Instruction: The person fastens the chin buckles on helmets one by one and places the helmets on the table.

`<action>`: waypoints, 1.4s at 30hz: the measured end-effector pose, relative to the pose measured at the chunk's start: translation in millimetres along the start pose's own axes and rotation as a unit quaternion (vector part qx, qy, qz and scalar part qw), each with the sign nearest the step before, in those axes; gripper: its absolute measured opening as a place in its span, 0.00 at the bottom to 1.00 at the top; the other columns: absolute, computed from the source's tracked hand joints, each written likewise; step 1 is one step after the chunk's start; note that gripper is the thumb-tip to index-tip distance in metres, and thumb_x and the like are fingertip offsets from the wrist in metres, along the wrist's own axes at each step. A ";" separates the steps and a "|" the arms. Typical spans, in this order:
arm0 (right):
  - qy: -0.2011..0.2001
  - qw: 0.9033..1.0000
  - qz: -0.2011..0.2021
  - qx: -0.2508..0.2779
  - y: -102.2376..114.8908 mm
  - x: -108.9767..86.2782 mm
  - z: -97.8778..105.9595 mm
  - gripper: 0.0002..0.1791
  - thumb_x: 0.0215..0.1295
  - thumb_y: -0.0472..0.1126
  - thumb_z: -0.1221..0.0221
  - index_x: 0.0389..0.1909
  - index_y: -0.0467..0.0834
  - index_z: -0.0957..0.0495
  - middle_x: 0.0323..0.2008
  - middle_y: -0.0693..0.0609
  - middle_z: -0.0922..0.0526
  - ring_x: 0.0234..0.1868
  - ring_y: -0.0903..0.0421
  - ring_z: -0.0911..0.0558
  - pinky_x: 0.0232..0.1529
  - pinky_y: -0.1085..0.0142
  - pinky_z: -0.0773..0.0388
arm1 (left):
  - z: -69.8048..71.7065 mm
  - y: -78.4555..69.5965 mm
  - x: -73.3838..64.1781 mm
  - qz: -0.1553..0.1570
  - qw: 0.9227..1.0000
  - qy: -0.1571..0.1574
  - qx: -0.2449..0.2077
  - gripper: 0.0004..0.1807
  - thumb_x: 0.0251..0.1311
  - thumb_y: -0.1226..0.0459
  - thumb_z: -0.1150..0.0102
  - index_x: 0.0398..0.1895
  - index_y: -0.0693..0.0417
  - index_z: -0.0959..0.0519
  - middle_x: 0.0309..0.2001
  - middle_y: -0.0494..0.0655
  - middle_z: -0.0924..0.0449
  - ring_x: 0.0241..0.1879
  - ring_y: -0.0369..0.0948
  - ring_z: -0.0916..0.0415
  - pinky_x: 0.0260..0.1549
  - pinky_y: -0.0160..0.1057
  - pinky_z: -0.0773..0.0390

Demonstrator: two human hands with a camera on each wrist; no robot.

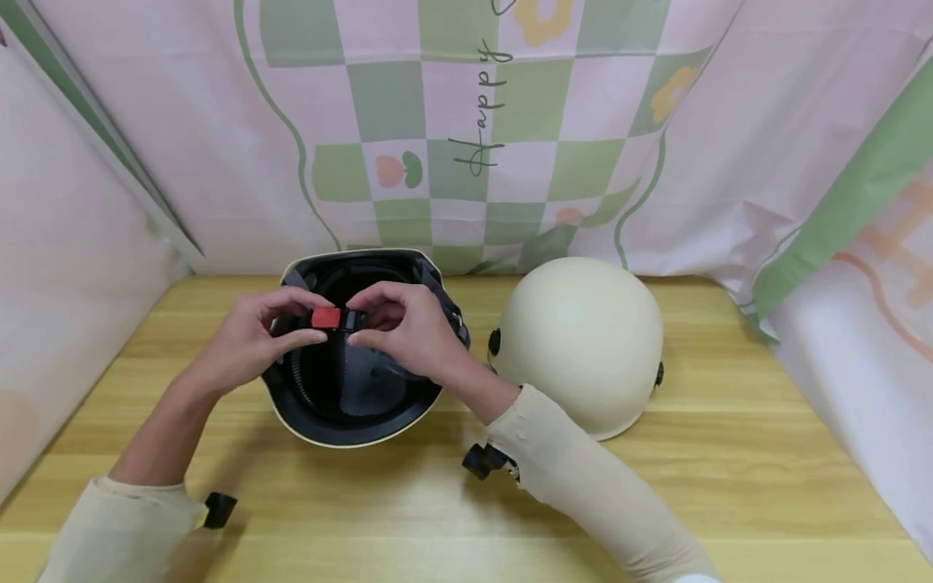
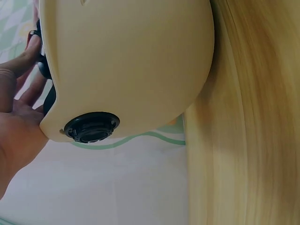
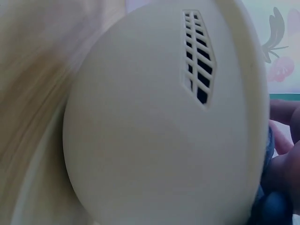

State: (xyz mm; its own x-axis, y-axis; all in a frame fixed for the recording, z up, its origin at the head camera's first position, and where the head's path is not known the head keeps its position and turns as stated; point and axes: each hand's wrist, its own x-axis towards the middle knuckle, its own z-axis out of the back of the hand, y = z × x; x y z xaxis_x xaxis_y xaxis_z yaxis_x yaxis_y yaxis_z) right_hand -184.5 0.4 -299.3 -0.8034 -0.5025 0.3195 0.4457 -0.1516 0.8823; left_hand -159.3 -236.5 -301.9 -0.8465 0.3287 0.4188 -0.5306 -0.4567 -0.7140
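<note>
A cream helmet (image 1: 324, 435) lies upside down on the table, its black padded inside facing up. Above its opening, my left hand (image 1: 244, 334) pinches the red part (image 1: 325, 317) of a strap buckle between thumb and fingers. My right hand (image 1: 417, 328) pinches the black part (image 1: 354, 321) of the buckle, right up against the red one. In the left wrist view, the helmet's shell (image 2: 131, 61) with a round black fitting (image 2: 91, 127) hides part of the left hand. A slatted vent (image 3: 199, 61) shows on the shell in the right wrist view, where only some right-hand fingers appear.
A second cream helmet (image 1: 583, 340) sits dome up to the right, close to the right forearm. The wooden table (image 1: 729, 453) runs back to a patterned curtain (image 1: 525, 105), with more curtain along both sides. Small black devices (image 1: 220, 510) stick out from both sleeves.
</note>
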 end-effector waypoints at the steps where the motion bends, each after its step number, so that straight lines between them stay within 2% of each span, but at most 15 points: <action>1: 0.006 1.000 -0.002 -0.004 0.6 -0.3 1.6 0.17 0.59 0.28 0.27 0.50 0.36 0.16 0.49 0.43 0.13 0.40 0.54 0.13 0.43 0.69 0.17 | -0.2 0.7 0.0 -0.008 1.000 -0.002 0.004 0.17 0.58 0.77 0.29 0.51 0.63 0.15 0.44 0.37 0.16 0.40 0.34 0.21 0.42 0.26 0.24; 5: 0.021 1.000 -0.021 -0.003 2.2 -1.6 7.0 0.18 0.60 0.26 0.29 0.52 0.35 0.17 0.51 0.41 0.15 0.44 0.53 0.13 0.45 0.67 0.16 | 0.3 4.0 -1.8 -0.036 0.999 -0.018 0.022 0.19 0.54 0.79 0.27 0.50 0.63 0.15 0.45 0.41 0.15 0.43 0.34 0.21 0.46 0.27 0.25; 9: 0.019 0.999 -0.035 0.001 1.5 -3.0 9.9 0.16 0.62 0.24 0.32 0.51 0.34 0.17 0.49 0.38 0.15 0.43 0.52 0.11 0.46 0.66 0.15 | 1.1 6.9 -4.8 -0.043 0.998 -0.041 0.023 0.18 0.53 0.81 0.28 0.48 0.66 0.15 0.45 0.50 0.14 0.45 0.36 0.21 0.47 0.26 0.26; 11: 0.019 0.999 -0.033 -0.002 0.7 -3.6 11.0 0.15 0.63 0.24 0.33 0.50 0.34 0.17 0.48 0.37 0.15 0.42 0.53 0.11 0.46 0.66 0.15 | 1.2 8.7 -6.3 -0.045 0.997 -0.057 0.028 0.18 0.52 0.82 0.28 0.48 0.66 0.15 0.46 0.51 0.14 0.47 0.34 0.21 0.48 0.26 0.26; 14: 0.014 1.000 -0.016 -0.015 1.8 -5.1 14.2 0.13 0.64 0.26 0.32 0.49 0.35 0.17 0.47 0.39 0.14 0.42 0.55 0.11 0.45 0.66 0.16 | 1.6 11.8 -8.7 -0.047 0.994 -0.084 0.048 0.19 0.51 0.83 0.28 0.47 0.67 0.15 0.47 0.47 0.15 0.49 0.28 0.23 0.51 0.24 0.28; 16: 0.004 1.000 0.009 -0.019 2.7 -5.7 18.2 0.12 0.64 0.26 0.32 0.48 0.34 0.17 0.47 0.39 0.14 0.42 0.54 0.12 0.45 0.66 0.16 | 2.6 14.3 -10.4 -0.045 0.992 -0.101 0.065 0.19 0.50 0.83 0.27 0.47 0.67 0.15 0.49 0.39 0.17 0.52 0.24 0.25 0.54 0.23 0.31; 18: -0.014 0.999 0.041 -0.026 3.5 -6.1 24.6 0.11 0.64 0.26 0.32 0.47 0.34 0.16 0.45 0.40 0.13 0.42 0.53 0.12 0.44 0.65 0.16 | 3.9 17.5 -12.3 -0.041 0.990 -0.113 0.073 0.19 0.51 0.83 0.28 0.48 0.67 0.15 0.51 0.38 0.18 0.54 0.22 0.28 0.54 0.23 0.32; 20: -0.036 0.997 0.069 -0.027 3.8 -5.8 32.9 0.10 0.63 0.26 0.32 0.45 0.32 0.16 0.43 0.40 0.13 0.40 0.52 0.12 0.43 0.64 0.16 | 6.0 21.4 -14.5 -0.036 0.990 -0.116 0.074 0.20 0.52 0.82 0.28 0.50 0.67 0.15 0.53 0.43 0.18 0.56 0.22 0.29 0.53 0.23 0.33; 22: -0.055 0.995 0.082 -0.030 3.2 -5.7 43.0 0.09 0.64 0.26 0.33 0.44 0.31 0.15 0.41 0.41 0.12 0.39 0.51 0.12 0.43 0.63 0.16 | 8.3 24.8 -17.0 -0.029 0.990 -0.115 0.073 0.21 0.55 0.81 0.29 0.53 0.67 0.17 0.56 0.50 0.19 0.58 0.22 0.30 0.55 0.23 0.33; 25: -0.065 0.994 0.069 -0.046 1.1 -7.3 59.5 0.09 0.67 0.27 0.36 0.47 0.31 0.15 0.43 0.41 0.12 0.42 0.49 0.13 0.46 0.60 0.17 | 11.7 28.8 -20.3 -0.015 0.992 -0.104 0.071 0.24 0.58 0.79 0.30 0.60 0.66 0.20 0.60 0.60 0.22 0.60 0.22 0.32 0.57 0.22 0.33; 30: -0.036 0.995 0.016 -0.087 -6.0 -13.2 80.0 0.16 0.69 0.28 0.40 0.56 0.33 0.17 0.56 0.41 0.16 0.56 0.45 0.18 0.56 0.54 0.20 | 15.8 33.8 -24.1 0.019 0.995 -0.075 0.063 0.29 0.64 0.74 0.32 0.69 0.64 0.26 0.67 0.60 0.28 0.64 0.24 0.35 0.56 0.19 0.33; 31: -0.027 0.995 0.009 -0.091 -7.9 -14.2 82.5 0.18 0.69 0.28 0.40 0.59 0.33 0.18 0.58 0.41 0.17 0.59 0.44 0.19 0.58 0.53 0.21 | 16.5 35.0 -24.4 0.028 0.996 -0.068 0.059 0.30 0.65 0.73 0.33 0.70 0.63 0.27 0.68 0.60 0.29 0.65 0.27 0.35 0.56 0.19 0.33; 35: 0.009 0.997 -0.013 -0.075 -15.5 -18.6 90.3 0.25 0.68 0.26 0.41 0.66 0.33 0.24 0.67 0.40 0.24 0.68 0.42 0.26 0.64 0.49 0.25 | 18.9 39.6 -24.0 0.061 0.997 -0.039 0.029 0.33 0.69 0.70 0.36 0.75 0.62 0.33 0.72 0.62 0.33 0.68 0.49 0.33 0.55 0.18 0.33; 38: 0.039 0.998 -0.025 -0.045 -20.2 -22.0 95.2 0.29 0.67 0.25 0.46 0.70 0.32 0.29 0.70 0.38 0.28 0.71 0.41 0.27 0.66 0.48 0.26 | 19.9 42.7 -23.3 0.075 0.997 -0.023 -0.001 0.33 0.71 0.70 0.39 0.77 0.63 0.37 0.73 0.65 0.35 0.68 0.58 0.34 0.55 0.19 0.32; 42: 0.085 0.996 -0.023 -0.026 -27.0 -25.5 101.9 0.37 0.59 0.20 0.55 0.74 0.32 0.35 0.74 0.38 0.32 0.71 0.39 0.29 0.65 0.45 0.26 | 21.0 46.2 -23.9 0.087 0.996 -0.016 -0.033 0.33 0.73 0.71 0.42 0.79 0.64 0.40 0.73 0.67 0.36 0.66 0.39 0.32 0.54 0.20 0.31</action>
State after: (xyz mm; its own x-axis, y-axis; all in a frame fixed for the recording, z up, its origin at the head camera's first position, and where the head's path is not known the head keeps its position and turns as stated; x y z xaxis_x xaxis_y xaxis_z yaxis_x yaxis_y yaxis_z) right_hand -216.3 104.0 -296.1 -0.7464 -0.6306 0.2127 0.4341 -0.2190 0.8738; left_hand -164.5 -282.8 -333.1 -0.9267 0.2234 0.3023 -0.3731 -0.4482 -0.8124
